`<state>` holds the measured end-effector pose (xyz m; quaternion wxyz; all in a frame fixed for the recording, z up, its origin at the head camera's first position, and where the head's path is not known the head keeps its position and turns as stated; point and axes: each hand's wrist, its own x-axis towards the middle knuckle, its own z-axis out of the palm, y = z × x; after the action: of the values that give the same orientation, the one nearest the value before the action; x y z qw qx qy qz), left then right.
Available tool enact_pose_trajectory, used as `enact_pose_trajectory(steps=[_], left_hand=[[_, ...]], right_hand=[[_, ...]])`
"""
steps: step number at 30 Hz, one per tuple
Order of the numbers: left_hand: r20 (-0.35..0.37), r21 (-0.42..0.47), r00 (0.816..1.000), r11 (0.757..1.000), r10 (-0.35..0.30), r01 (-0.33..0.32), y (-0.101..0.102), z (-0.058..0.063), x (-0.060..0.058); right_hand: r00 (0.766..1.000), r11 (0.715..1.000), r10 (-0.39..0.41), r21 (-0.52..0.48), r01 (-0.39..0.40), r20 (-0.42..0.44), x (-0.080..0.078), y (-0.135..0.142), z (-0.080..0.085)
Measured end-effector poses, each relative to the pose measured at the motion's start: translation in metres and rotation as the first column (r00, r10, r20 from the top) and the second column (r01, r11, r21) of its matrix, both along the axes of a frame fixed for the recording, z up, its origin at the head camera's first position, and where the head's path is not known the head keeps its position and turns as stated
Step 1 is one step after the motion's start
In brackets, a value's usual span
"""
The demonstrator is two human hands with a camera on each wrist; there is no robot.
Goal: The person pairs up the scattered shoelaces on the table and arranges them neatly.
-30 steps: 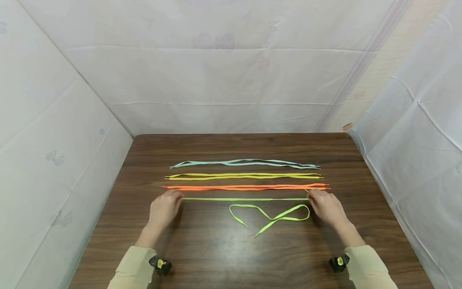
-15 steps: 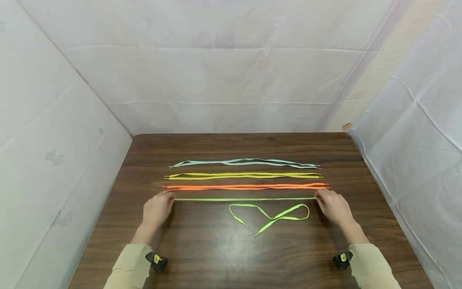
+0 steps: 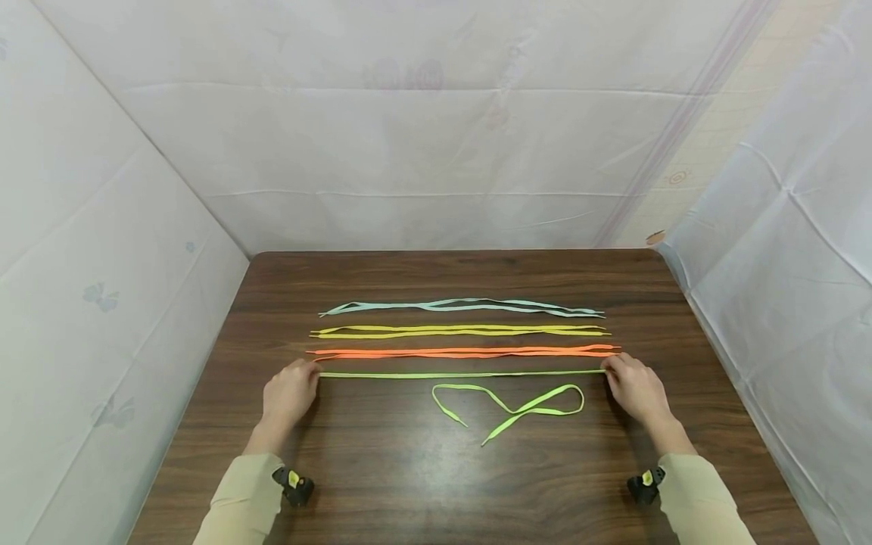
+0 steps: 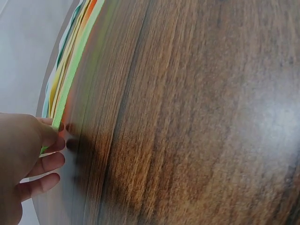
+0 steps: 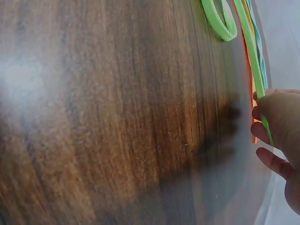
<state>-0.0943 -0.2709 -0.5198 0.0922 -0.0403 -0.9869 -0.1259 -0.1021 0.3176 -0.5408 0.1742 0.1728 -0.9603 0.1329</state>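
Observation:
A green shoelace point(image 3: 443, 375) is stretched straight from side to side, just on the near side of the orange laces. My left hand point(image 3: 291, 390) pinches its left end between thumb and forefinger. At the other end my right hand point(image 3: 636, 388) pinches it the same way, and a short tail hangs below the thumb in the right wrist view. A second green shoelace point(image 3: 545, 412) lies loosely looped on the table, nearer to me than the taut one.
Beyond the taut lace, orange shoelaces point(image 3: 470, 353), yellow shoelaces point(image 3: 463, 331) and light blue shoelaces point(image 3: 409, 306) lie in rows across the brown wooden table point(image 3: 422, 499). White sheeting point(image 3: 436, 151) rises behind the table and at both sides.
My hands have moved apart, the left one leftward and the right one rightward, and more of the green shoelace shows between them. The laces on the table have not moved.

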Motion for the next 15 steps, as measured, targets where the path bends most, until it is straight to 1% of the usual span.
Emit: enact_pose_trajectory(steps=[4, 10, 15], left_hand=[[0.017, 0.017, 1.0, 1.0, 0.023, -0.024, -0.0015, -0.0001, -0.0026], [0.079, 0.031, 0.994, 0.996, 0.081, -0.084, -0.0031, -0.0003, -0.005], [0.092, 0.042, 0.991, 0.994, 0.099, -0.103, -0.0043, -0.0024, -0.0053]], right_hand=[[1.0, 1.0, -0.014, -0.028, 0.014, 0.009, -0.0014, 0.0011, -0.0009], [0.999, 0.998, -0.036, -0.057, 0.038, 0.029, -0.0039, 0.0007, -0.001], [0.995, 0.995, -0.08, -0.055, 0.083, 0.067, -0.0047, 0.0005, 0.0002]])
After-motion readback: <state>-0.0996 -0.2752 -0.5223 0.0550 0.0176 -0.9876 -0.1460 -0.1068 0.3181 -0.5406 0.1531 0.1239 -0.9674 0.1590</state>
